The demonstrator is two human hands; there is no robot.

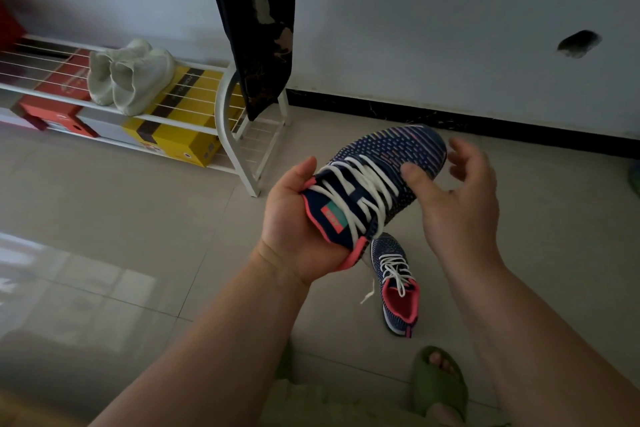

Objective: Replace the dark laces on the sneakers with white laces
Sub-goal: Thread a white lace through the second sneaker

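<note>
White laces (pixel 363 191) already run through every eyelet of the navy knit sneaker (pixel 381 180) held up in front of the body. Left hand (pixel 294 218) cups it at the heel and collar, fingers curled under the sole, thumb on the coral rim: a closed grip on the shoe. Right hand (pixel 457 198) is relaxed, thumb tip resting on the knit by the toe box, fingers spread and free of it.

Second sneaker (pixel 394 284) lies on the floor just below, also white-laced, one lace end trailing loose to its left. No dark laces visible anywhere in view.

Judgement: task near its end; this looks like a check of the lacing. Next move likely calls for evening the tension and tying or tucking the ends, then setting the shoe down beside its mate. Lace ends on the held shoe are not clear to see.

Floor (pixel 138 236): pale glossy tiles, window glare at left. White wire shoe rack (pixel 225 107) against a grey wall, pale shoes (pixel 131 76) on top, red box (pixel 59 107) and yellow box (pixel 173 135) beneath. Dark cloth (pixel 252 10) hangs over the rack's end. Green slipper (pixel 440 381) on one foot at the bottom edge.
</note>
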